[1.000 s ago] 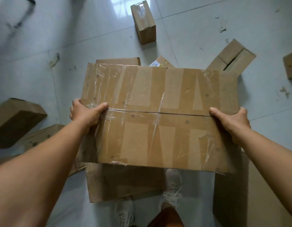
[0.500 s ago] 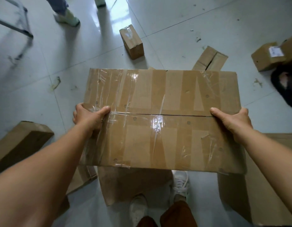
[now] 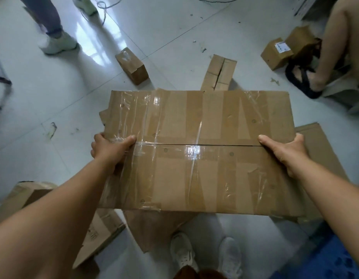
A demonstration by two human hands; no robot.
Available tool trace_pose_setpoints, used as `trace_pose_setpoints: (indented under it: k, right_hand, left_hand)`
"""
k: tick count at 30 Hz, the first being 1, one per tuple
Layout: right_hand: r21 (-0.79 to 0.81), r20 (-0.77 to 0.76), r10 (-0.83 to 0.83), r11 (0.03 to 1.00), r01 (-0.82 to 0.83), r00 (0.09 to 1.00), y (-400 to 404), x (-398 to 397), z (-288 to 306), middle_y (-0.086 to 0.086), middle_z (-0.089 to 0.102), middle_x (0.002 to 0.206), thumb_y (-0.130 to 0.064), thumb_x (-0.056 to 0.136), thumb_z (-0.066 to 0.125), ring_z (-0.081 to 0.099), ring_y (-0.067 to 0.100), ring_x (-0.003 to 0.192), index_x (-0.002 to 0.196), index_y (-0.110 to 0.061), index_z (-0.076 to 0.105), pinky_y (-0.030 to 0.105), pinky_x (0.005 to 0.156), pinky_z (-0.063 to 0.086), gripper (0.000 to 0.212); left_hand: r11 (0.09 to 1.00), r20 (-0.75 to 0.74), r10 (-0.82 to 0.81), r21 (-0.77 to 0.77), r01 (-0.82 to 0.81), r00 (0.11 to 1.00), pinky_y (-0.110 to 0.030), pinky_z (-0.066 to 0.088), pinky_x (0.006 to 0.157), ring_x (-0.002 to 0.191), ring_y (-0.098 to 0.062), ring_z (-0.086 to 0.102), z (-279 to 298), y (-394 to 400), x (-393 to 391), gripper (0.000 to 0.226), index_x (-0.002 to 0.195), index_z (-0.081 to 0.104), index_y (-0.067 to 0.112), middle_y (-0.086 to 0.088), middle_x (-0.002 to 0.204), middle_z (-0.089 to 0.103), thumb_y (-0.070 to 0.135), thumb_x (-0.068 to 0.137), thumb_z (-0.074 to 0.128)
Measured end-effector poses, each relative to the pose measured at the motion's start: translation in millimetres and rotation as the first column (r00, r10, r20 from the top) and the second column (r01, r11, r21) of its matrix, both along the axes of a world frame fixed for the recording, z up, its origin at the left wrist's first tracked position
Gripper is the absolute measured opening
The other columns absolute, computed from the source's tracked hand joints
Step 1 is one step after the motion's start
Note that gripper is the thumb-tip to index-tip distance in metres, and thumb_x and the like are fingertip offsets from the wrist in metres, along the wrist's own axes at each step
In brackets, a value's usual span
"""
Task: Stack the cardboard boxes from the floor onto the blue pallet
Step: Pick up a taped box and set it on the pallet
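Observation:
I hold a large taped cardboard box (image 3: 196,152) up off the floor in front of me. My left hand (image 3: 110,150) grips its left side with the thumb over the top seam. My right hand (image 3: 285,152) grips its right side the same way. A corner of the blue pallet (image 3: 335,258) shows at the bottom right, below my right forearm. More boxes lie on the white tiled floor: a small box (image 3: 132,65) ahead, a split-top box (image 3: 218,73) behind the held one, and a labelled box (image 3: 277,52) at the right.
A person's legs and white shoes (image 3: 57,43) stand at the top left. Another person crouches at the top right, a foot in a black sandal (image 3: 303,79). Boxes (image 3: 98,230) lie at my lower left, flat cardboard (image 3: 323,150) at my right. My own shoes (image 3: 206,256) are below.
The view has tilted up and turned right while I keep the same hold on the box. The blue pallet corner and the crouching person have come into view.

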State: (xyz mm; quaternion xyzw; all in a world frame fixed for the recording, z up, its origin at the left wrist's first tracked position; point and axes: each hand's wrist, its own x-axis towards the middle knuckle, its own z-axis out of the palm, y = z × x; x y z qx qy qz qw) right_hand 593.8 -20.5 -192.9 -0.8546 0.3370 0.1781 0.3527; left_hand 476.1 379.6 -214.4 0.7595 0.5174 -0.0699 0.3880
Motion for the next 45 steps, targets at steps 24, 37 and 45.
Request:
trace_pose_setpoints:
  k: [24, 37, 45]
  right_hand:
    - [-0.038, 0.089, -0.461, 0.884, 0.465, 0.883, -249, -196, 57, 0.01, 0.037, 0.148, -0.056, 0.062, 0.081, 0.044, 0.034, 0.129, 0.149, -0.02, 0.019, 0.046, 0.096, 0.044, 0.113]
    - [-0.007, 0.083, -0.644, 0.763, 0.646, 0.761, -354, -323, 80, 0.011, 0.051, 0.134, -0.056, 0.06, 0.082, 0.052, 0.036, 0.117, 0.139, -0.017, 0.032, 0.051, 0.093, 0.047, 0.102]
    - [0.043, 0.067, -0.726, 0.687, 0.725, 0.684, -406, -385, 74, 0.012, 0.05, 0.133, -0.053, 0.062, 0.083, 0.052, 0.036, 0.117, 0.139, -0.017, 0.032, 0.051, 0.093, 0.047, 0.1]
  left_hand:
    - [0.895, 0.072, -0.434, -0.077, 0.438, 0.898, -0.054, 0.045, 0.099, 0.119, -0.034, 0.048, 44, -235, 0, 0.108, 0.139, 0.032, 0.017, -0.012, 0.132, 0.045, 0.061, 0.055, 0.083]
    - [0.785, 0.05, -0.615, -0.064, 0.617, 0.787, -0.054, 0.046, 0.098, 0.116, -0.035, 0.05, 57, -368, -43, 0.109, 0.131, 0.036, 0.015, -0.015, 0.126, 0.047, 0.067, 0.047, 0.083]
    - [0.711, 0.05, -0.698, -0.065, 0.7, 0.714, -0.054, 0.05, 0.089, 0.103, -0.033, 0.056, 53, -436, -61, 0.106, 0.117, 0.041, 0.02, -0.012, 0.116, 0.051, 0.078, 0.036, 0.078]
